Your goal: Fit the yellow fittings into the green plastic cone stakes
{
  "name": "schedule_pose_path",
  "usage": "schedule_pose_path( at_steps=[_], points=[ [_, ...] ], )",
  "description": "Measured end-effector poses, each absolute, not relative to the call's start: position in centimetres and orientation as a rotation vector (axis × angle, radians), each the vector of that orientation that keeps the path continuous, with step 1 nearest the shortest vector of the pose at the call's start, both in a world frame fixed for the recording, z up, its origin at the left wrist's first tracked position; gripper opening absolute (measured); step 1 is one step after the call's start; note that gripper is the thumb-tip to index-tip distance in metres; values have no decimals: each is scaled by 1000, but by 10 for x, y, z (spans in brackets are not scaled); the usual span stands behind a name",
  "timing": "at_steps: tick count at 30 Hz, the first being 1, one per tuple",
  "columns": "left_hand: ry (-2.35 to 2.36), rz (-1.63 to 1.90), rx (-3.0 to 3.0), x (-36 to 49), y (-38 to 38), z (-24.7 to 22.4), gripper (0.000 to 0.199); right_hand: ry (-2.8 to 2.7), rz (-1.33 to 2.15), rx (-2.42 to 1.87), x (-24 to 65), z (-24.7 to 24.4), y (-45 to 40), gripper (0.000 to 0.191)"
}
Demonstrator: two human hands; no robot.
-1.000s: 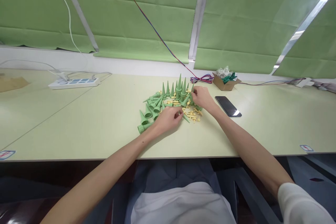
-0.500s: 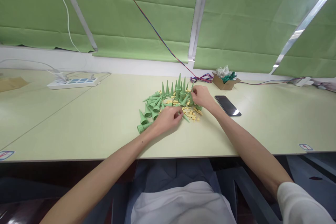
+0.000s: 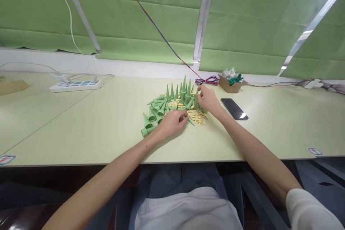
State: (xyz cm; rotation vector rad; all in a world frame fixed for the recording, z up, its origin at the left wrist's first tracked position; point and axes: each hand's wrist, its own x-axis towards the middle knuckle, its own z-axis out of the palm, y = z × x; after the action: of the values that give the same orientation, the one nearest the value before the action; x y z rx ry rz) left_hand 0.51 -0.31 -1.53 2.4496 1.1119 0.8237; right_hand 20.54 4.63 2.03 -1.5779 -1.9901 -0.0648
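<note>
1. Pinching, seemingly, a green cone (image 3: 191, 121) in the grip of the left hand (image 3: 172, 121), with thumb and fingers pressed over its hidden rear part.
2. Running the cone's long axis out of that grip to the right and a little toward the front of the desk (image 3: 94, 140), so aiming the tip away from the right hand (image 3: 208, 99); having the left hand nearer.
3. Facing yellow pegs (image 3: 198, 118) strewn just beyond and to the right of the tip, and lying cones (image 3: 161, 104) heaped left of the left hand.
4. Arching the right hand farther back, beside standing cones (image 3: 188, 90); curling its fingers, yet cannot tell whether pinching anything, with the contact hidden.
5. Showing a phone (image 3: 234, 109) right of the right wrist, and an open box (image 3: 229, 87) behind it, near the desk's rear.
</note>
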Motion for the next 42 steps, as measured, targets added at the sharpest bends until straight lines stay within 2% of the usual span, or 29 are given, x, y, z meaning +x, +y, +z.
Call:
schedule_pose_path(
  at_steps=[4,9,18,32,38,42],
  points=[
    [1115,825,2456,5,-3,-15,21,-2012,-132,-1545,204,23,34,23],
    [1113,823,2463,4,-3,-15,21,-2263,25,-1706,202,12,27,24],
    [1115,831,2450,4,-3,-16,21,-2231,147,-1751,205,-12,32,19],
    [1132,819,2448,3,-1,-16,22,-2170,282,-1723,207,-20,42,14],
    [1298,999,2386,0,2,-12,18,-2147,304,-1713,208,-20,41,11],
    [1521,1164,2378,-7,8,-12,24,-2147,347,-1697,209,-18,39,10]
  ],
)
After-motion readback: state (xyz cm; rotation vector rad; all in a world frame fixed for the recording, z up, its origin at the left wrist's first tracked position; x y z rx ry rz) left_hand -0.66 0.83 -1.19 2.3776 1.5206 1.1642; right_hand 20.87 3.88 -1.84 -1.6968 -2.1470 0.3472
